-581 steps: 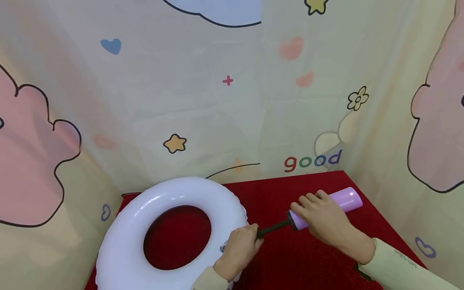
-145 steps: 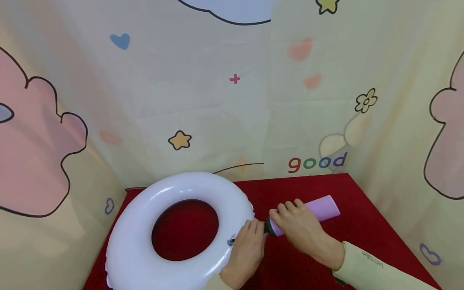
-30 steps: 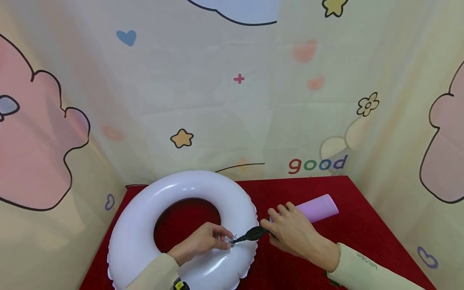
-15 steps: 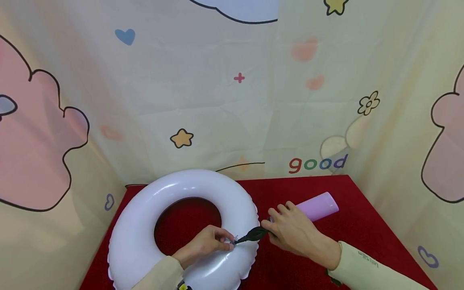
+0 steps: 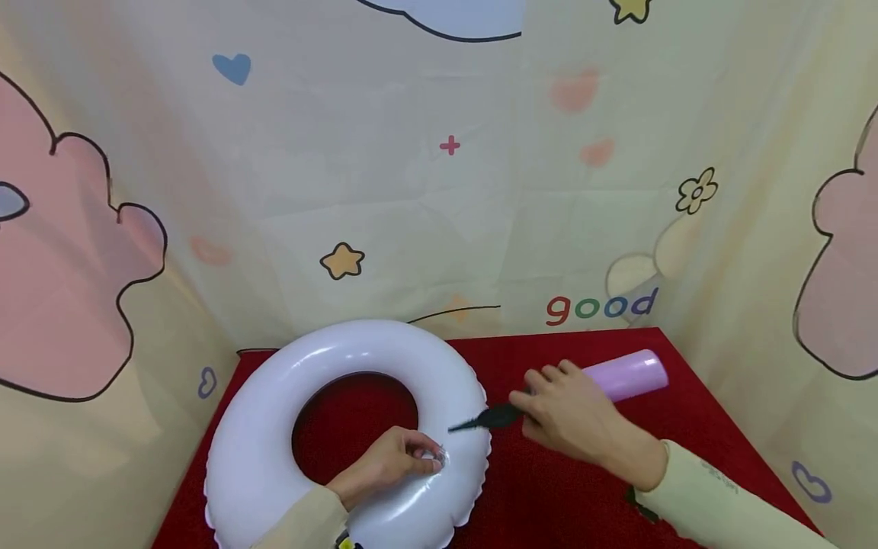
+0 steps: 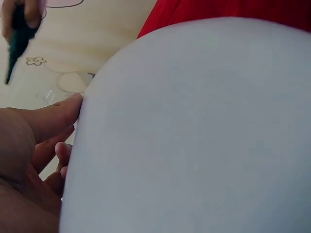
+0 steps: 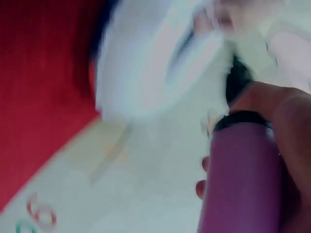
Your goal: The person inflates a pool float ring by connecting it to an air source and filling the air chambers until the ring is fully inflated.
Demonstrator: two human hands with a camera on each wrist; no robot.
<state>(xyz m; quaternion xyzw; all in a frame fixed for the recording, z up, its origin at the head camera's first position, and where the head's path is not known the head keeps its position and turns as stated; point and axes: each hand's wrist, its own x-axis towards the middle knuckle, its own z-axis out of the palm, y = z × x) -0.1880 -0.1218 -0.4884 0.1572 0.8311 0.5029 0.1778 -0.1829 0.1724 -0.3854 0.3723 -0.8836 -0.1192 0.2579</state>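
A white inflated swim ring (image 5: 243, 450) lies at the left. My left hand (image 5: 384, 465) reaches over its tube, thumb and fingers pinching the small clear valve (image 5: 441, 457). In the left wrist view the ring fills most of the picture and hides the fingers' far side. My right hand (image 5: 576, 418) grips a lilac hand air pump (image 5: 629, 375) near its black end. The pump's pointed black nozzle (image 5: 495, 417) hangs above the tube, apart from the valve. In the blurred right wrist view, the pump's barrel (image 7: 243, 174) runs under my thumb.
Red cloth (image 5: 549, 496) covers the table and shows through the ring's hole. A pale printed curtain (image 5: 384, 168) stands behind the table and along both sides.
The black nozzle has come out of the valve as my right hand moved the pump up and to the right. My left hand, earlier at the pump, stays at the valve.
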